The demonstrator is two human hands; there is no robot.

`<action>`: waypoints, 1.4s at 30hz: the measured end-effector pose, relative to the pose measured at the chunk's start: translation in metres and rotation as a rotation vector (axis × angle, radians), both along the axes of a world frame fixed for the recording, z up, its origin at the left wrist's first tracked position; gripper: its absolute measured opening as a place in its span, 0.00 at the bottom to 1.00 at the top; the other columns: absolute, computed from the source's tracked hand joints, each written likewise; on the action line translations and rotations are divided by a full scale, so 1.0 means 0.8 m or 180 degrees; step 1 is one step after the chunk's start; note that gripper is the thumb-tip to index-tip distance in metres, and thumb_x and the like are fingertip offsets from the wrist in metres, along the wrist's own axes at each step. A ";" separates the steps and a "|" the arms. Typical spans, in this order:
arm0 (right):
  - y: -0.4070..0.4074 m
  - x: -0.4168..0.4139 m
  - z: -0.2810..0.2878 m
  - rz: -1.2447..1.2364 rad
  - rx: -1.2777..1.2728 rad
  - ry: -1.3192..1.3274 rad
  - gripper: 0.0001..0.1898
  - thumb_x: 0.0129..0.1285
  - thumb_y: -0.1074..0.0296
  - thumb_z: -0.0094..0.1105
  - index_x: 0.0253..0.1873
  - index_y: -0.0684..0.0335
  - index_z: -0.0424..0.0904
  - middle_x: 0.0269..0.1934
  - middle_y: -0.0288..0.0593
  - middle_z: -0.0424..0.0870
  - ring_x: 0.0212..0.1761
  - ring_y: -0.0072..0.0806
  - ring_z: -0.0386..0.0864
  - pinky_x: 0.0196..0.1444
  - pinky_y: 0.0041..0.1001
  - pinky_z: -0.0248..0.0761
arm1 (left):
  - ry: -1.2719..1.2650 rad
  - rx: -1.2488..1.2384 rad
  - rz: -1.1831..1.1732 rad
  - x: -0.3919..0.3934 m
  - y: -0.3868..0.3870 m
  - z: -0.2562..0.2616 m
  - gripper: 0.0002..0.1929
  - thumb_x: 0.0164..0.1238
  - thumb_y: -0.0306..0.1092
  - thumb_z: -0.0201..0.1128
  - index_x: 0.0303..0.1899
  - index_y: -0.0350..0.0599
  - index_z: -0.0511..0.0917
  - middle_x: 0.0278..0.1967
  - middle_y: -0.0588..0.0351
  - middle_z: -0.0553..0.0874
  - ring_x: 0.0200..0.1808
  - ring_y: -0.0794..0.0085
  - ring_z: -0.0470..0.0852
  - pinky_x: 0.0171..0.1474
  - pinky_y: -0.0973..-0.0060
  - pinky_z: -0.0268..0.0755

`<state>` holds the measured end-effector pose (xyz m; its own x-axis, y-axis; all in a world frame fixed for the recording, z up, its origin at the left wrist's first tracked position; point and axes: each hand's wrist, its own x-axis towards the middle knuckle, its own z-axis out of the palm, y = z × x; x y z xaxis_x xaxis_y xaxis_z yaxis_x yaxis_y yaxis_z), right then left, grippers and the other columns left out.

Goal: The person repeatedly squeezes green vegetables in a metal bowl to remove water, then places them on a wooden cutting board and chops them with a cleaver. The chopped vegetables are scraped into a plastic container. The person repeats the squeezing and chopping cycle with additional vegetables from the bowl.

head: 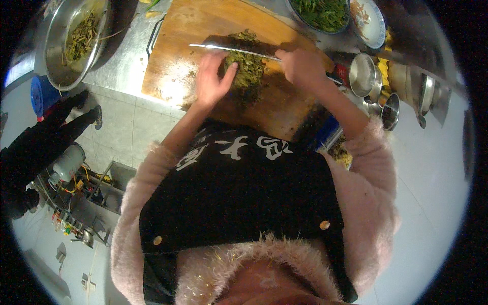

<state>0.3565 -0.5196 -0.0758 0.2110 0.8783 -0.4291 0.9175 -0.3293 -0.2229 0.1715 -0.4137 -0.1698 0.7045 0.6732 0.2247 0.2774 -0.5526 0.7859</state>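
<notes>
A pile of chopped green vegetables (248, 74) lies on a wooden cutting board (175, 63) in front of me. My right hand (303, 70) grips a kitchen knife (236, 50), seen nearly edge-on. The blade runs across the far part of the pile, its tip pointing left; whether it touches the board cannot be seen. At the pile's left side rests my left hand (213, 78), thumb apart from the fingers and touching the greens. Its fingertips are close to the near side of the blade.
Limp greens fill part of a steel basin (49, 49) at the left. Beyond the board stand a bowl of fresh leaves (322, 15) and a patterned white bowl (377, 28). Steel bowls (362, 74) line the right. A person in dark clothes (45, 122) stands at the left.
</notes>
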 end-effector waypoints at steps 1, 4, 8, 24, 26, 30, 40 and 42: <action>0.002 -0.002 -0.004 -0.0053 -0.0104 0.0045 0.06 0.53 0.68 0.47 0.35 0.59 0.73 0.24 0.51 0.77 0.30 0.45 0.77 0.30 0.42 0.70 | 0.0023 -0.0002 -0.0028 0.000 0.002 -0.002 0.16 0.52 0.37 0.61 0.40 0.38 0.74 0.39 0.46 0.76 0.42 0.54 0.74 0.46 0.67 0.66; 0.019 -0.018 -0.029 -0.0151 0.0306 0.0246 0.06 0.53 0.69 0.47 0.35 0.59 0.73 0.25 0.51 0.78 0.29 0.45 0.78 0.30 0.43 0.70 | 0.0035 -0.0089 -0.0045 0.001 0.001 -0.005 0.15 0.52 0.36 0.61 0.40 0.38 0.74 0.41 0.45 0.76 0.43 0.54 0.74 0.47 0.67 0.66; 0.015 -0.014 -0.043 -0.0082 0.0246 0.0252 0.08 0.52 0.69 0.49 0.37 0.61 0.73 0.26 0.52 0.78 0.29 0.46 0.77 0.31 0.42 0.71 | 0.0089 -0.0163 -0.0063 -0.001 0.003 -0.003 0.15 0.52 0.35 0.61 0.40 0.38 0.74 0.43 0.44 0.76 0.45 0.54 0.74 0.49 0.67 0.66; -0.019 -0.001 0.009 -0.0330 0.0017 0.0061 0.09 0.55 0.63 0.50 0.38 0.58 0.73 0.26 0.50 0.76 0.30 0.46 0.75 0.31 0.42 0.67 | -0.0039 0.0256 0.0018 -0.022 -0.002 0.016 0.18 0.53 0.35 0.60 0.45 0.39 0.71 0.47 0.45 0.72 0.49 0.54 0.70 0.51 0.66 0.62; -0.023 -0.004 0.015 -0.0192 -0.0026 -0.0079 0.09 0.55 0.63 0.50 0.39 0.58 0.73 0.25 0.50 0.76 0.29 0.46 0.75 0.30 0.42 0.67 | -0.0042 0.0084 0.0021 -0.021 -0.006 0.012 0.18 0.52 0.35 0.60 0.45 0.39 0.71 0.46 0.45 0.73 0.48 0.54 0.70 0.51 0.66 0.63; -0.018 -0.012 0.008 -0.0082 -0.0287 -0.0195 0.09 0.53 0.66 0.50 0.40 0.57 0.73 0.24 0.50 0.77 0.27 0.46 0.76 0.28 0.42 0.68 | 0.0087 0.0061 -0.0046 -0.017 -0.012 0.007 0.17 0.52 0.36 0.61 0.43 0.39 0.72 0.43 0.45 0.74 0.47 0.54 0.71 0.50 0.66 0.63; 0.012 -0.029 -0.033 -0.0252 0.0210 0.0360 0.08 0.51 0.71 0.47 0.37 0.61 0.73 0.26 0.52 0.78 0.29 0.47 0.78 0.33 0.43 0.71 | 0.0097 0.0061 -0.0132 -0.015 -0.011 0.002 0.17 0.52 0.35 0.61 0.42 0.37 0.72 0.43 0.44 0.75 0.47 0.53 0.71 0.51 0.65 0.63; 0.002 -0.019 -0.030 -0.0166 0.0398 0.0527 0.09 0.52 0.71 0.47 0.38 0.61 0.73 0.27 0.52 0.78 0.30 0.47 0.77 0.33 0.42 0.71 | 0.0064 0.0035 -0.0145 -0.018 -0.011 0.001 0.17 0.52 0.35 0.61 0.43 0.37 0.71 0.44 0.44 0.74 0.48 0.52 0.70 0.52 0.65 0.62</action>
